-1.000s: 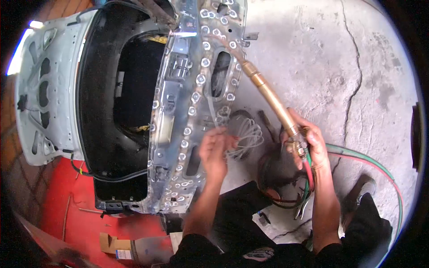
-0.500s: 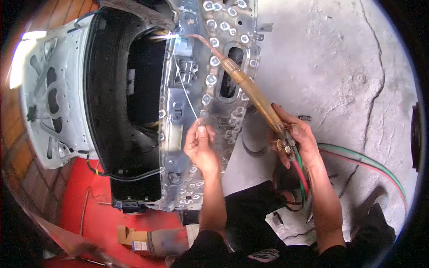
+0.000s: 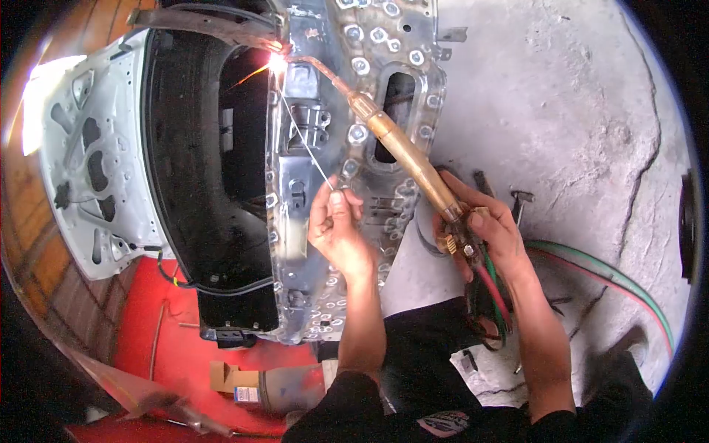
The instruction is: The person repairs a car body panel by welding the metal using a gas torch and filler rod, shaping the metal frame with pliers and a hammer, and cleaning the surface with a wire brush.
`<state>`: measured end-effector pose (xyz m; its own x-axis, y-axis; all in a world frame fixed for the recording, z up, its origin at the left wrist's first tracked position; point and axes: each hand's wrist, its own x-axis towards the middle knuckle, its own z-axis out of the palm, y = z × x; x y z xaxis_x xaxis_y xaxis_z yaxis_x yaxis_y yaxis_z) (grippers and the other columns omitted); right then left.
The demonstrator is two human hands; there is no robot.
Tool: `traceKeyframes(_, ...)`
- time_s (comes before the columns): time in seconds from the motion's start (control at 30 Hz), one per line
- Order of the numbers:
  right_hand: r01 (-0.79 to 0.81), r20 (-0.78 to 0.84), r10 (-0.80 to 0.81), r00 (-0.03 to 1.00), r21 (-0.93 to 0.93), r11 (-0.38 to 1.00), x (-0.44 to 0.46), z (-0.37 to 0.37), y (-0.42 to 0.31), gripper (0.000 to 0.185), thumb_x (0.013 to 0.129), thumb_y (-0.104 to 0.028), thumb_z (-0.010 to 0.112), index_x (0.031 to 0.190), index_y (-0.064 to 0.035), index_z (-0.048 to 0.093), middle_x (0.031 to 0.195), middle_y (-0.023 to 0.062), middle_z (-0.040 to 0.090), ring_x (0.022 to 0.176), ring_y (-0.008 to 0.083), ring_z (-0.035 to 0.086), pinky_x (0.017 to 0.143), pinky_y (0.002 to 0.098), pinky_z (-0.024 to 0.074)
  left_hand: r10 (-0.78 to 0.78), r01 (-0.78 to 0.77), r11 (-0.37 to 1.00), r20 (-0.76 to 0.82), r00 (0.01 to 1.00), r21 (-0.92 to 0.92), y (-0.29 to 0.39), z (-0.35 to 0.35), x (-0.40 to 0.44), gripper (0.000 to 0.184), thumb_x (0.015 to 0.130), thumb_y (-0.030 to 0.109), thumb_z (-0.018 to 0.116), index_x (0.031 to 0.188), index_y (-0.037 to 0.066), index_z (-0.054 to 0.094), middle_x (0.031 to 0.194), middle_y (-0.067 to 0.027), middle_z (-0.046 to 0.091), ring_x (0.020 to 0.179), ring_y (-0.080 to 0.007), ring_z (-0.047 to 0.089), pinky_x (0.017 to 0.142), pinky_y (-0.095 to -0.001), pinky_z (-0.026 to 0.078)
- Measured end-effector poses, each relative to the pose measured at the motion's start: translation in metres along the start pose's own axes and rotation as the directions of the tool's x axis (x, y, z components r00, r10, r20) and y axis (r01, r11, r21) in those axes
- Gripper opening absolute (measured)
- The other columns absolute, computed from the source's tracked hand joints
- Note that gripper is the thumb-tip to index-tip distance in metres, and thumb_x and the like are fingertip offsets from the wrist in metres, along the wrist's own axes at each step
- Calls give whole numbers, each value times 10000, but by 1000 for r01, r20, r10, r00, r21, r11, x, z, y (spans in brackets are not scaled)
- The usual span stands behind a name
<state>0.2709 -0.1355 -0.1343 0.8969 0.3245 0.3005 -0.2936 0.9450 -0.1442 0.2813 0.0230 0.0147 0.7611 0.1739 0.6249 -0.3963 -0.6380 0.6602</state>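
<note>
My left hand (image 3: 341, 225) pinches a thin pale rod (image 3: 304, 142), whose far end reaches up to a bright glow at the inner edge of the metal car panel (image 3: 314, 166). Around the valve end of a brass torch (image 3: 402, 155) my right hand (image 3: 487, 229) is closed. The torch's bent copper tip points left at the same glowing spot, beside the end of a metal strip (image 3: 214, 27). Orange light streaks down-left from the glow. Red and green hoses (image 3: 605, 269) run from the torch toward the right.
Left of the panel lies a dark trunk opening (image 3: 185, 170) with a pale, raised lid (image 3: 92, 162) beyond. An open cardboard box (image 3: 235, 378) rests on a red surface (image 3: 199, 351) below. A hammer (image 3: 521, 205) lies on the cracked concrete floor (image 3: 546, 96).
My left hand has moved up from the coil of wire and now holds a rod toward the panel's edge. The torch tip has shifted left, and the glow there has turned orange-pink.
</note>
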Motion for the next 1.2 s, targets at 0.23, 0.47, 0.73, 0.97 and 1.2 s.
traceKeyframes(0.23,-26,-22,27,999,54,998,-3,1,6,920,862,-466,726,1528,41,344,957,179,680,719,211,689,414,266,520,29,-29,999,-6,1000,30,-3,4,-2,271,1004,129,613,1213,-43,629,768,-62,615,646,-108,479,631,-259,420)
traceKeyframes(0.47,-40,-1,40,999,22,999,-3,0,4,892,877,-442,716,1534,32,341,968,179,683,757,219,693,457,259,531,26,-25,999,-6,1000,26,-2,7,-1,276,1000,126,618,1214,-47,631,766,-64,617,641,-109,479,623,-260,415)
traceKeyframes(0.73,-37,20,37,999,0,999,-2,0,2,875,894,-427,697,1528,57,338,984,174,683,784,219,693,516,263,537,12,-12,1000,-2,1000,20,-4,8,0,288,995,122,625,1224,-52,628,782,-70,623,642,-108,481,620,-257,412)
traceKeyframes(0.97,-29,4,29,1000,12,999,1,1,2,857,896,-403,696,1522,65,344,988,163,687,784,213,695,497,263,533,30,-30,1000,9,999,3,-5,6,0,299,992,117,627,1238,-54,619,781,-74,619,642,-113,482,619,-262,419)
traceKeyframes(1.2,-58,26,57,998,13,998,0,-1,2,828,906,-374,693,1514,72,350,985,158,688,769,195,700,460,254,538,42,-43,999,10,999,14,-4,8,1,317,993,116,624,1234,-89,618,773,-67,630,663,-98,504,602,-226,396)
